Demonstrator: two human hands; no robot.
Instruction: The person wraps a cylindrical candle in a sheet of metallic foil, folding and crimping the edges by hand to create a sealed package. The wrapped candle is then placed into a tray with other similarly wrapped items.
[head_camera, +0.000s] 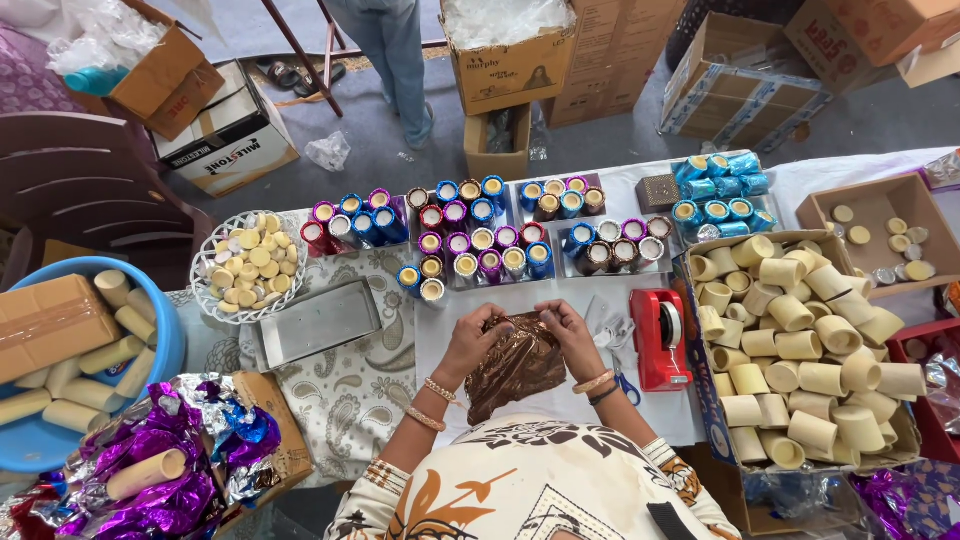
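The person is wearing a cream garment printed with rust-orange and black leaf shapes, its short sleeves ending in patterned bands of orange and dark thread. The left hand (468, 338) is showing two beaded gold bangles at its wrist — toward 7 o'clock. The right hand (570, 330) is carrying a gold bangle and a dark band — toward 5 o'clock.

A red tape dispenser (660, 338), a metal tray (318, 322) and a white basket (205, 262) of discs sit on the table.

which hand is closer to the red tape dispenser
Right. The right hand grips the brown foil wrap beside the red tape dispenser; the left hand is across the wrap, farther.
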